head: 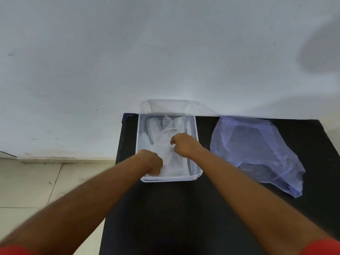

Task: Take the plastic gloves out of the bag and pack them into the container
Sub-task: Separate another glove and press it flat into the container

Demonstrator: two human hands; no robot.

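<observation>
- On the black table point(165, 208), toward 12 o'clock from the person, stands a clear plastic container point(196, 144), its long side running away from the viewer.
- Its clear lid point(200, 106) leans up behind it at the far edge, against the white wall point(165, 43).
- Inside the container lie the clear plastic gloves point(158, 133), spread flat, their finger parts pointing toward 12 o'clock.
- The left hand point(151, 163) is down in the near left corner of the container, at about 7 o'clock of it, fingers curled together into the glove material; whether they pinch it cannot be told.
- The right hand point(184, 145) sits over the middle of the container, fingers bunched downward onto the gloves; the fingertips are hidden, so a firm hold cannot be told.
- The pale blue bag point(257, 153) lies flattened and crumpled on the table at 3 o'clock of the container, just beside it and not touching.
- At 9 o'clock of the table, light floor tiles point(36, 181) meet the wall.
- Red sleeves point(323, 248) show at the bottom corners.
</observation>
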